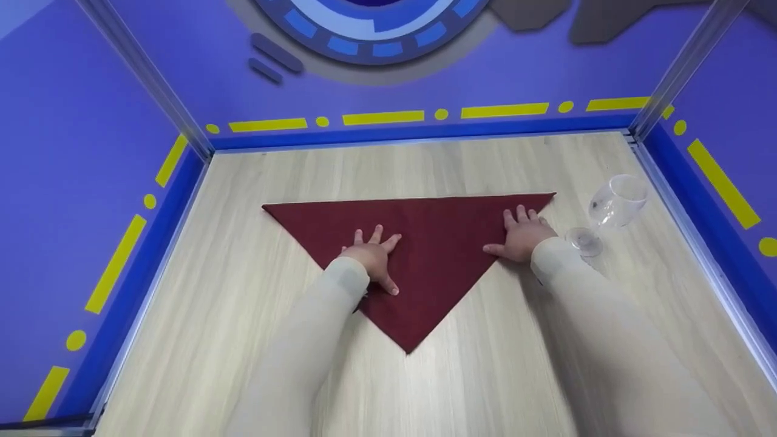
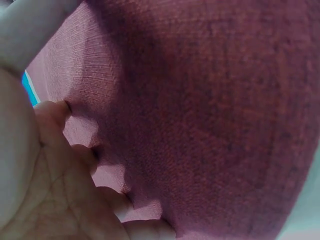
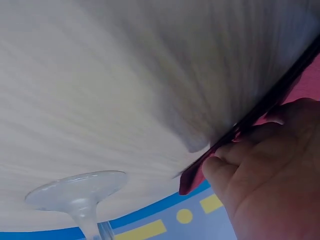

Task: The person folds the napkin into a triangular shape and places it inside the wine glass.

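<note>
A dark red cloth, folded to a triangle, lies flat on the table with its long edge at the back and one corner toward me. My left hand rests on its left half, fingers spread; in the left wrist view the fingertips press into the woven cloth. Near the right corner, my right hand lies over the slanting edge, thumb and fingers spread. The right wrist view shows those fingers along the cloth's edge.
A clear stemmed glass stands just right of my right hand, its foot close to the wrist. The pale wooden table is bounded by blue panels with yellow marks at the back and both sides.
</note>
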A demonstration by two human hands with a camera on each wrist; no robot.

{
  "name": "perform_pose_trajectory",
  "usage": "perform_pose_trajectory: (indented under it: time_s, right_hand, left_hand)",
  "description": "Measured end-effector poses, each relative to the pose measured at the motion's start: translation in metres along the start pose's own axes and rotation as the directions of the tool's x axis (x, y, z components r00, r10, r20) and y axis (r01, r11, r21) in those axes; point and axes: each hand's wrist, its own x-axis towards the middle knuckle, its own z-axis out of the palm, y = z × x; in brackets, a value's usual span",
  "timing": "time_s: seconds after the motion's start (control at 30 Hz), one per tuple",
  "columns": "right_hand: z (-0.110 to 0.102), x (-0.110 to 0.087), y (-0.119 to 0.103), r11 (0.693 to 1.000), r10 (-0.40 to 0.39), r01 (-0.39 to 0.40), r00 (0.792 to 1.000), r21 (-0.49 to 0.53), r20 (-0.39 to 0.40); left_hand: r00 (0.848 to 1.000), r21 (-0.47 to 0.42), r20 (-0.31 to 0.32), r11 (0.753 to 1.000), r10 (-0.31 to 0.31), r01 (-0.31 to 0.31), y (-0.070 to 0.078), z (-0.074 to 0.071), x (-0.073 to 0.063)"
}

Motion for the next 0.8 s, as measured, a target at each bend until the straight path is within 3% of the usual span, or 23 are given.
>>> perform_pose_trajectory:
  time_s: [0.27, 0.57, 0.8]
  right_hand:
    - [0.003, -0.008, -0.015, 0.999, -0.036, 0.037, 0.999, -0.037, 0.023]
    - [-0.001, -0.006, -0.007, 0.999, -0.026, 0.028, 0.999, -0.029, 0.043]
    - [-0.001, -0.012, -0.035, 0.994, -0.105, 0.108, 0.990, -0.029, 0.091]
  left_hand:
    - [1.000, 0.011, 0.003, 1.000, 0.012, -0.012, 0.002, -0.002, 0.001]
    - [0.996, -0.007, -0.054, 0.998, 0.069, -0.069, 0.000, 0.005, 0.009]
    - [0.996, 0.001, -0.052, 0.997, 0.071, -0.072, 0.005, 0.005, 0.009]
